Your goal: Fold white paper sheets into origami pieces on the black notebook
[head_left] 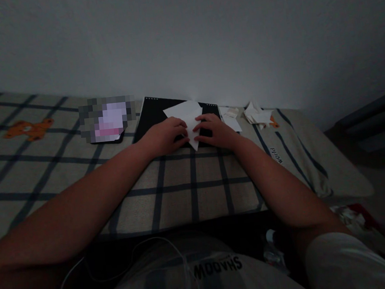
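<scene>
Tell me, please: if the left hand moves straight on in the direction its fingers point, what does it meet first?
The left hand points right, across the white paper on the black pad. It would probably meet the right hand first; their fingertips are already almost touching.

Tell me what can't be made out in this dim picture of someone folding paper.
- Head view: the fold line of the white paper lies under the left hand and right hand.
- The object left of the black board is pixelated; what it is cannot be told.
- The paper scraps are too small and dark to show their shapes.
- The items on the floor at lower right are lost in shadow.
</scene>
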A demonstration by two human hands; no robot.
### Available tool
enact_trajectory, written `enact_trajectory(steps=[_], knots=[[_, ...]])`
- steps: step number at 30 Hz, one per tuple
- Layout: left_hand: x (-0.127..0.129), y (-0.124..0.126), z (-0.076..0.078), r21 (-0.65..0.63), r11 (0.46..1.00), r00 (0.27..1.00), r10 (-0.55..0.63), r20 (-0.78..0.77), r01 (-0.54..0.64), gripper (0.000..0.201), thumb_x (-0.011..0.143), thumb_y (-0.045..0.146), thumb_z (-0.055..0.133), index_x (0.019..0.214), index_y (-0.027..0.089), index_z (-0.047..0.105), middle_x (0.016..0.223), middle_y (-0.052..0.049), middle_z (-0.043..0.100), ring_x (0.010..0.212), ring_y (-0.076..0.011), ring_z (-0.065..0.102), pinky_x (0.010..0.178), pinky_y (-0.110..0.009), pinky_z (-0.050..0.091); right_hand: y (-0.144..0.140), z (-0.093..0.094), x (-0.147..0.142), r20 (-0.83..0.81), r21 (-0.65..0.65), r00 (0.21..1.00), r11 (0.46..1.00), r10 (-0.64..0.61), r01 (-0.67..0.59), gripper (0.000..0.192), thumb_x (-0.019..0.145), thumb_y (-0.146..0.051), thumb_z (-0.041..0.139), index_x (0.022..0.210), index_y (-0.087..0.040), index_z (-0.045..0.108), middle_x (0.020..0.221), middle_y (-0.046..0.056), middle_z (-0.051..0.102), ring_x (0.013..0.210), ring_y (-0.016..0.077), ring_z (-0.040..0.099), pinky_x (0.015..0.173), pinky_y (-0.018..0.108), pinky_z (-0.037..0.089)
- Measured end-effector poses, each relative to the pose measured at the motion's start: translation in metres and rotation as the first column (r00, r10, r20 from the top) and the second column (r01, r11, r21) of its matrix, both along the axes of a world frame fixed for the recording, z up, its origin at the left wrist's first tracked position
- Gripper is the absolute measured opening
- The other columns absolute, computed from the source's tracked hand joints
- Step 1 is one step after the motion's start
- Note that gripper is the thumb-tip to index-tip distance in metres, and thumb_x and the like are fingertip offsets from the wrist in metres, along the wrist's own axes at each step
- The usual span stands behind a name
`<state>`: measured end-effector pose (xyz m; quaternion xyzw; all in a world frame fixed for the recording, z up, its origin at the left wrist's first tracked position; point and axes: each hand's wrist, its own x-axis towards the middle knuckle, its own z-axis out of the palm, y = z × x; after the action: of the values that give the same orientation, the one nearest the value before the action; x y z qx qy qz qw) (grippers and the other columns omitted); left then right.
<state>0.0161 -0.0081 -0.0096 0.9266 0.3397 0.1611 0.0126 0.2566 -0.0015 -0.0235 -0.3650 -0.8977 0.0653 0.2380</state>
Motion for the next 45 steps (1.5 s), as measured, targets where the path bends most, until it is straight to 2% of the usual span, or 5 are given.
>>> enact_trajectory(steps=[6,12,19,34,45], knots=[[-0.003,0.002,0.004,-0.001,0.978,0.978,0.21,0.001,-0.21,0.042,0.09,0.05,0.047,0.108,0.019,0.068,0.117,-0.01,0.064,0.112,-0.0279,0.055,0.093,-0.04,0.045,-0.003,0.007,0.0,0.014,0.019,0.999,0.999,0.039,-0.04,0.026,0.087,-0.045,0.059,0.099,-0.026,0.073,0.11,0.008,0.06,0.108,0.0247,0.052,0.097,0.044,0.041],[-0.009,0.011,-0.003,-0.048,0.99,0.991,0.132,0.017,-0.131,0.039,0.09,0.044,0.049,0.114,0.018,0.065,0.125,-0.008,0.061,0.118,-0.025,0.054,0.1,-0.038,0.042,-0.006,0.01,-0.001,0.012,0.019,0.995,0.995,0.095,-0.096,0.026,0.088,-0.043,0.058,0.099,-0.025,0.074,0.102,0.007,0.061,0.099,0.0219,0.054,0.091,0.041,0.043],[-0.014,0.015,-0.009,-0.086,0.991,0.983,0.116,0.142,-0.104,0.051,0.085,0.042,0.058,0.13,0.018,0.055,0.149,-0.011,0.039,0.133,-0.0248,0.043,0.108,-0.04,0.038,-0.006,0.008,-0.003,0.013,0.008,0.993,0.993,0.115,-0.115,0.025,0.089,-0.04,0.058,0.106,-0.028,0.072,0.113,0.006,0.062,0.108,0.0223,0.055,0.097,0.043,0.042],[-0.014,0.015,-0.008,-0.146,0.982,0.984,0.137,0.118,-0.12,0.061,0.087,0.04,0.054,0.141,0.013,0.042,0.142,-0.014,0.048,0.132,-0.0245,0.044,0.11,-0.039,0.035,-0.008,0.005,-0.006,0.053,-0.001,0.992,0.993,0.116,-0.116,0.029,0.091,-0.033,0.056,0.116,-0.028,0.068,0.125,0.004,0.066,0.13,0.0243,0.049,0.109,0.051,0.034],[-0.016,0.023,-0.014,-0.053,0.987,0.985,0.153,0.075,-0.15,0.056,0.084,0.045,0.056,0.131,0.014,0.057,0.139,-0.015,0.051,0.13,-0.0325,0.04,0.109,-0.052,0.032,-0.005,0.003,-0.004,0.054,-0.012,0.991,0.993,0.119,-0.119,0.028,0.089,-0.033,0.059,0.115,-0.03,0.068,0.126,0.002,0.066,0.13,0.0234,0.05,0.108,0.051,0.035]])
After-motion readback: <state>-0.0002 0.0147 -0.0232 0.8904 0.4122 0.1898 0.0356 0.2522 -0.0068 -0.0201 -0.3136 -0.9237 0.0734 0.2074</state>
